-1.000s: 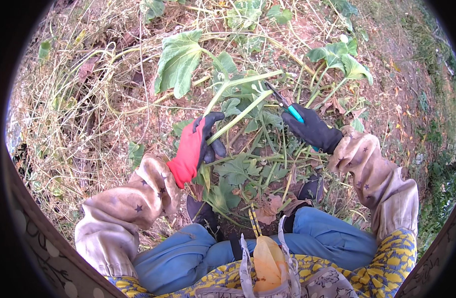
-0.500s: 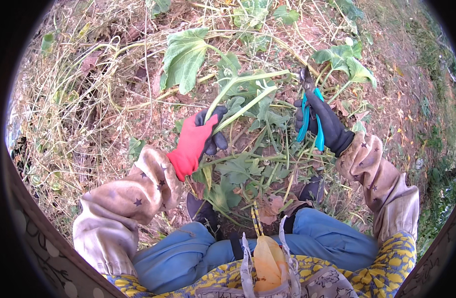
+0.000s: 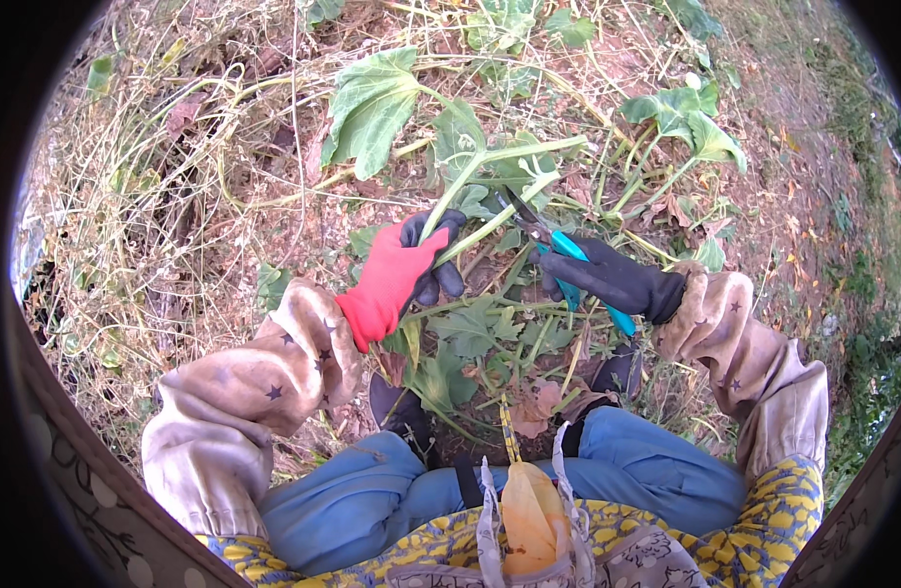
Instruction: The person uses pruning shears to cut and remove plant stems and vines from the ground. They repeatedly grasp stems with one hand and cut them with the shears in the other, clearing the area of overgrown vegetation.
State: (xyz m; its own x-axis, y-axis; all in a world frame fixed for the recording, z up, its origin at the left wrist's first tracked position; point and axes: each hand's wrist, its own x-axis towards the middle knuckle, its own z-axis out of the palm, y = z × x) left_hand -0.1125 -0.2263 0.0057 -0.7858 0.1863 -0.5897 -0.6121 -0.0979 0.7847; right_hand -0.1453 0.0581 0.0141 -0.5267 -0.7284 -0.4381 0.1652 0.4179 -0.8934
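My left hand (image 3: 403,267), in a red glove with a dark palm, is closed around a thick green vine stem (image 3: 500,220) that forks above the fingers. One fork carries a large green leaf (image 3: 375,110); the other ends in a short cut tip. In my right hand (image 3: 612,279), gloved in black, are pruning shears (image 3: 566,257) with teal handles. Their dark blades stand apart at the lower fork, close to its tip; whether they touch it I cannot tell. Cut leaves and stems (image 3: 475,333) lie on the ground between my feet.
Dry tangled vines (image 3: 176,216) cover the ground at left. Leafy growth (image 3: 681,122) stands on the far right, with long stems running over dry soil. My shoes (image 3: 401,407) are close below the hands. A striped yellow-black strap (image 3: 509,431) hangs in front of me.
My right hand has brought the shears left and nearer, from the far end of the upper fork to the lower fork. The left hand with the stem has barely shifted.
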